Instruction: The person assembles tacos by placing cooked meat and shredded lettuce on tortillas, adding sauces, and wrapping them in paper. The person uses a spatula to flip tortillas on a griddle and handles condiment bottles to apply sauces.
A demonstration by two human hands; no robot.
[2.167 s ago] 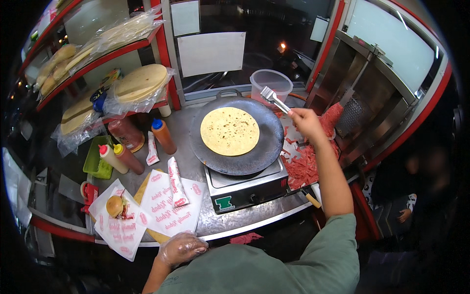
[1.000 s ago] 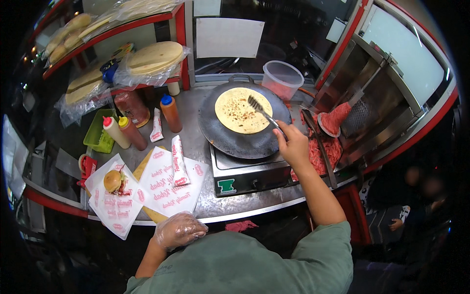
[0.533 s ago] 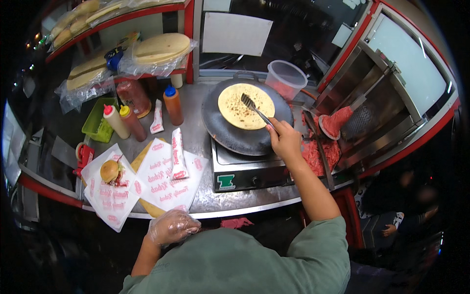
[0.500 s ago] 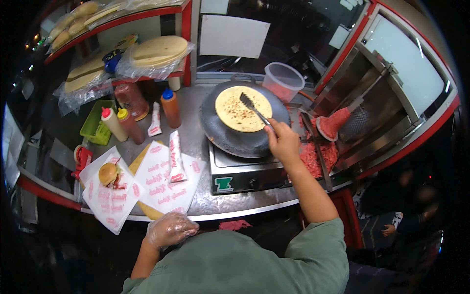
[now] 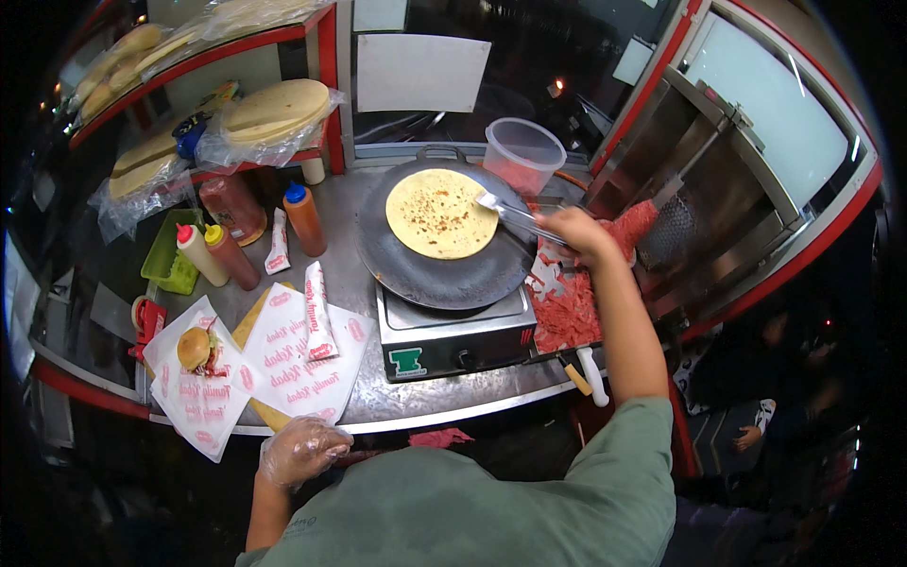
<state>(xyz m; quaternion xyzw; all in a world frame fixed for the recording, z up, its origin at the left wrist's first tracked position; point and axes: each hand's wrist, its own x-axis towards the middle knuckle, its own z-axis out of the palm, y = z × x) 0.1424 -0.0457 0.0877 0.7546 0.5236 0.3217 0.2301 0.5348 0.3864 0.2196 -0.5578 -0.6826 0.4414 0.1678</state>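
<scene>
My right hand (image 5: 574,232), bare, grips a metal spatula (image 5: 518,219) whose bright tip lies by the right edge of a round flatbread (image 5: 441,214). Brown spots mark the flatbread, which rests on a dark round griddle pan (image 5: 430,282) over a stove (image 5: 458,338). Sliced reddish meat (image 5: 567,312) is heaped to the right of the stove, partly behind my forearm. My left hand (image 5: 304,448), in a clear plastic glove, is curled closed at the counter's front edge; its palm side is hidden. Closest to it lies white wrapping paper (image 5: 302,378).
A burger (image 5: 198,350) sits on paper at left. Several sauce bottles (image 5: 305,219) and a green basket (image 5: 174,255) stand behind. A clear tub (image 5: 525,156) is behind the pan. A meat spit (image 5: 635,227) stands at right. A white-handled utensil (image 5: 593,376) juts over the front edge.
My right hand has moved right, drawing the spatula from the flatbread's middle to its edge. The whole view has shifted slightly. My left hand stays curled at the counter edge.
</scene>
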